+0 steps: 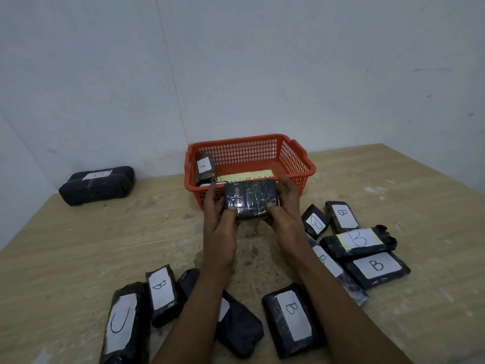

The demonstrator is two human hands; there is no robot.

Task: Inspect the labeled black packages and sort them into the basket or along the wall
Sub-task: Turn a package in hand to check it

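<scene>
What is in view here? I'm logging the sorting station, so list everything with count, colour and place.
held package: 1, black, no label showing, in both hands in front of the basket
basket: 1, red, at the wall
package labelled A: 1, black, inside the basket, left end
yellow paper label: 1, on the basket floor
packages by the wall: apparently 2 stacked, black, far left
loose packages on the table: about 10, black, mostly labelled B, near side
table: 1, light wood
left hand: fingers grip the held package
right hand: fingers grip it too
</scene>
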